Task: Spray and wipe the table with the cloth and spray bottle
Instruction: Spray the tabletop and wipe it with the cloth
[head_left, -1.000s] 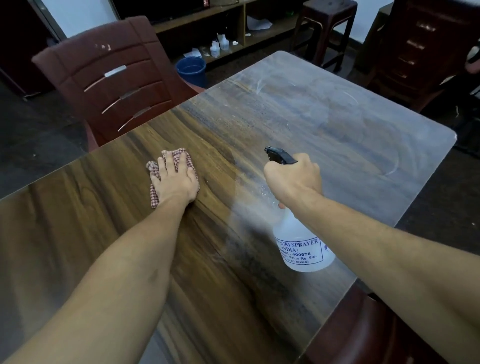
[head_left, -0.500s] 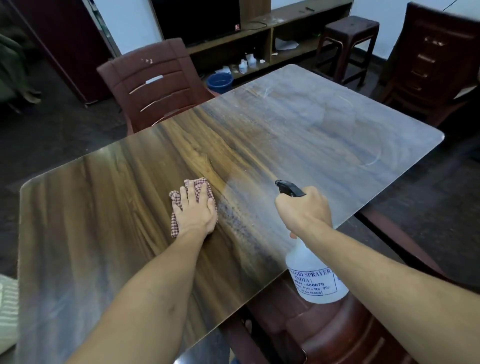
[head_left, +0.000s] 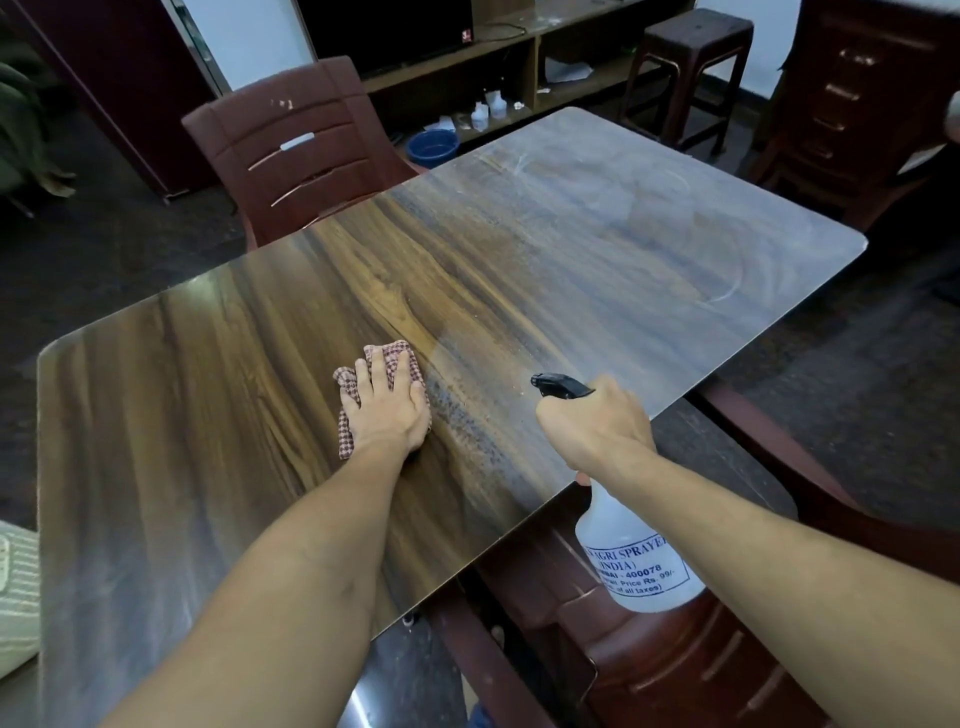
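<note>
A wood-grain table (head_left: 218, 364) fills the middle of the view. My left hand (head_left: 387, 410) lies flat on a red-and-white checked cloth (head_left: 347, 434) and presses it onto the tabletop near the centre. To its right, my right hand (head_left: 597, 431) grips the neck of a translucent white spray bottle (head_left: 636, 561) with a black nozzle (head_left: 558, 385) that points left over the table's near edge. The bottle's body hangs just off that edge. A band of fine droplets (head_left: 467, 415) lies on the wood between the two hands.
A maroon chair (head_left: 296, 150) stands at the table's far side, and another chair (head_left: 675, 665) sits below the near edge under the bottle. A blue bucket (head_left: 432, 145), a stool (head_left: 691, 57) and low shelves are at the back. A dark cabinet (head_left: 857, 93) stands at the right.
The view has pulled back and taken in more of the table. My right hand with the bottle has come back from over the tabletop to its near edge. My left hand stays on the cloth.
</note>
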